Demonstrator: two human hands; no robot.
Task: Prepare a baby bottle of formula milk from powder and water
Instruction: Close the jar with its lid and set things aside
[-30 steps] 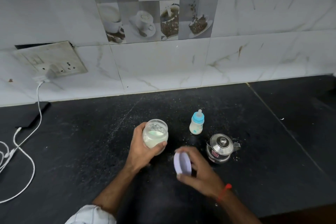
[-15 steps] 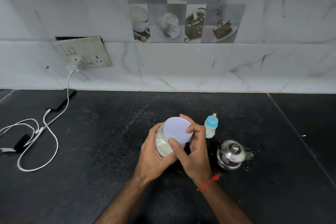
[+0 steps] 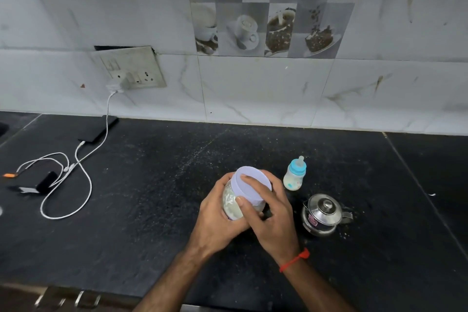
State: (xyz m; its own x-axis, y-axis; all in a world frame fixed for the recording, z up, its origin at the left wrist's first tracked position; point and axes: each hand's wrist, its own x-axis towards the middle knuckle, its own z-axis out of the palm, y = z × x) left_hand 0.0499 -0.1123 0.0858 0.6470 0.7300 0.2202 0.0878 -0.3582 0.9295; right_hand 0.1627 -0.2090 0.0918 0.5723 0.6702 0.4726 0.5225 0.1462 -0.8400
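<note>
A clear jar of white powder (image 3: pixel 231 204) is tilted above the black counter (image 3: pixel 152 197), held around its body by my left hand (image 3: pixel 215 213). Its pale lilac lid (image 3: pixel 253 182) sits on the jar's mouth, and my right hand (image 3: pixel 273 213) grips the lid from the right with thumb and fingers over it. A small baby bottle (image 3: pixel 295 173) with a blue collar and a clear teat stands upright just right of the jar, with milky liquid in it. A small steel kettle (image 3: pixel 324 214) with its lid on stands in front of the bottle.
A white charger cable (image 3: pixel 86 167) runs from the wall socket (image 3: pixel 131 68) to a dark phone (image 3: pixel 98 129) at the back left, with more cables and a small black device (image 3: pixel 43 182) at the left. A tiled wall backs the counter.
The lid, held apart from the open jar a second ago, has been brought onto the jar's mouth. Both hands now close around the jar and lid. The camera has shifted left.
</note>
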